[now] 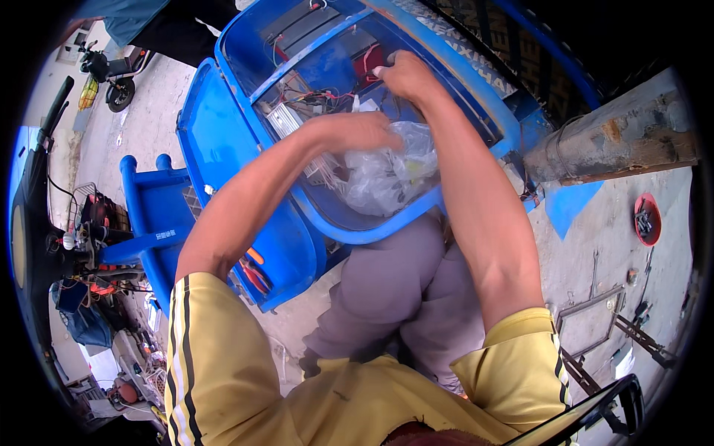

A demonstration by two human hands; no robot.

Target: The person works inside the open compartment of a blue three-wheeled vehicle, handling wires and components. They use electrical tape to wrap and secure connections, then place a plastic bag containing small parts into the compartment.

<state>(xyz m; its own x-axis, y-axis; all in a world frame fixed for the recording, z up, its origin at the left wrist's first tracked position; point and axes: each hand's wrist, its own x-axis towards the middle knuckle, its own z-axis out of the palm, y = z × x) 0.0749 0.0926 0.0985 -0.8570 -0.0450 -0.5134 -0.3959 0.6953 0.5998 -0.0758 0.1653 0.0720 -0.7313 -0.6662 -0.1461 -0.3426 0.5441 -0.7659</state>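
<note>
Before me is an open blue metal compartment with wiring inside. My left hand reaches over its middle, right beside a crumpled clear plastic bag. That hand is smeared by motion and its fingertips are hidden, so its grip does not show. Farther back, my right hand is closed, thumb against curled fingers, next to a red part; what lies in its fingers I cannot make out. Loose wires and a finned silver metal box sit left of my hands.
A blue lid hangs open at the left, with red-handled pliers at its lower end. A rusty beam juts in from the right. On the ground are a red bowl and a metal frame. A parked scooter stands far left.
</note>
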